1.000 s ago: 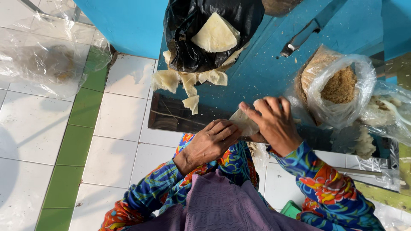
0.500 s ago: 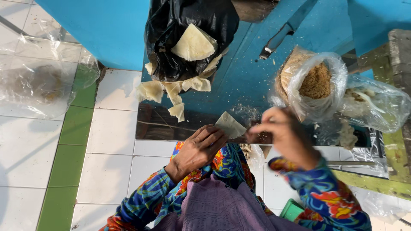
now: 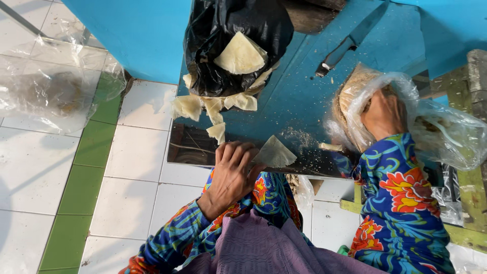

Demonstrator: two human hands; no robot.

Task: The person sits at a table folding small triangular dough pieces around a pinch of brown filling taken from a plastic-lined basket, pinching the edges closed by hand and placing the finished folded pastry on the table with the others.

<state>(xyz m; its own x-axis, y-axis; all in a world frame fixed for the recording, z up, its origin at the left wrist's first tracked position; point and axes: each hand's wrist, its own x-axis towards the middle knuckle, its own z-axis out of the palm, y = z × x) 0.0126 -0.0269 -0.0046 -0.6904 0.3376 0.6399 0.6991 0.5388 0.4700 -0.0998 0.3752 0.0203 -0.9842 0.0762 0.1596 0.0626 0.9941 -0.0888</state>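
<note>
My left hand (image 3: 234,170) holds a pale triangular wrapper (image 3: 274,152) at the near edge of the blue table (image 3: 299,91). My right hand (image 3: 383,114) reaches into a clear plastic bag (image 3: 365,109) that holds brown crumbly filling; its fingers are hidden inside the bag. A black plastic bag (image 3: 228,45) lies open further back, with more pale wrappers (image 3: 241,55) in it and several spilled in front (image 3: 208,109).
A knife (image 3: 350,40) lies on the table behind the clear bag. Another clear bag (image 3: 50,86) sits on the white tiled floor at the left. Green wooden slats (image 3: 472,198) and more plastic bags are at the right. A small pale piece (image 3: 331,147) and crumbs lie near the table edge.
My right hand left the wrapper and moved right into the clear bag of filling. My left hand still holds the wrapper at the table edge.
</note>
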